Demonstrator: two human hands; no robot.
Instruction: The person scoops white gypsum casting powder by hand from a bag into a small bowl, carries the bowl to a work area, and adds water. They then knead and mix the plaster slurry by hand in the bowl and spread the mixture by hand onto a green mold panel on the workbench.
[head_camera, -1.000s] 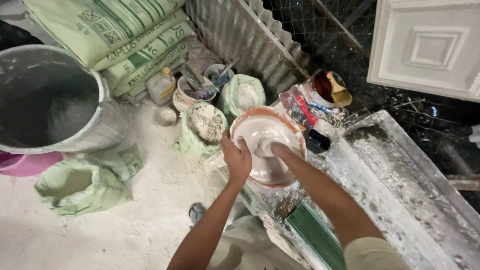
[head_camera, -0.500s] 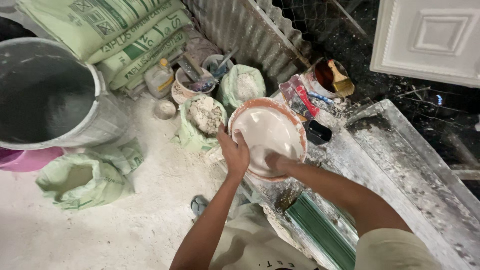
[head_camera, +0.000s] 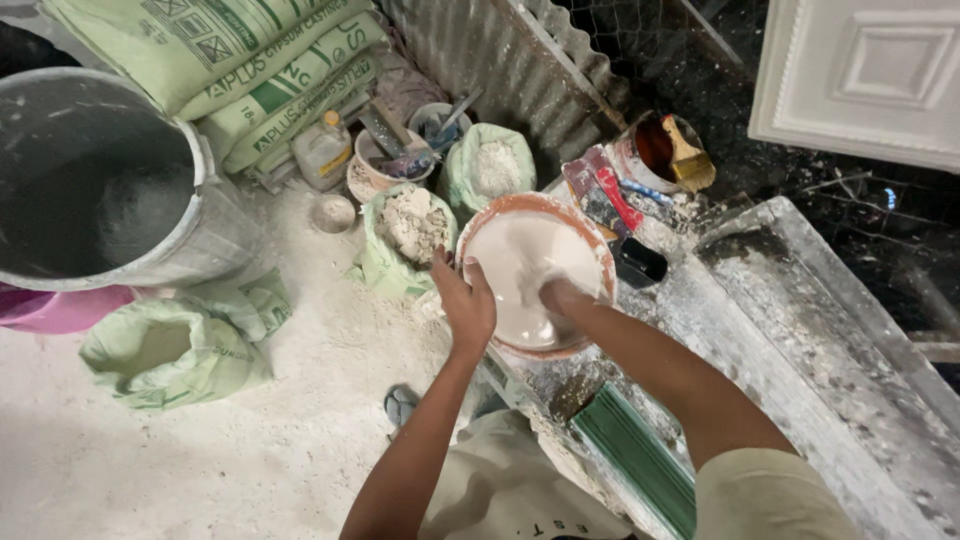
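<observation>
A round reddish bowl holds thick white paste and stands on the edge of a dusty work table. My left hand grips the bowl's left rim, thumb over the edge. My right hand is plunged into the paste at the lower right of the bowl, fingers buried and coated white, so their shape is hidden.
A large grey drum stands at left by a pink tub. Green sacks are stacked behind; open bags of white powder sit on the floor. A tin with a brush, a green strip and a white moulded panel lie nearby.
The view has shifted slightly. My right hand has sunk from the bowl's rim into the paste, while my left hand has kept its hold on the rim.
</observation>
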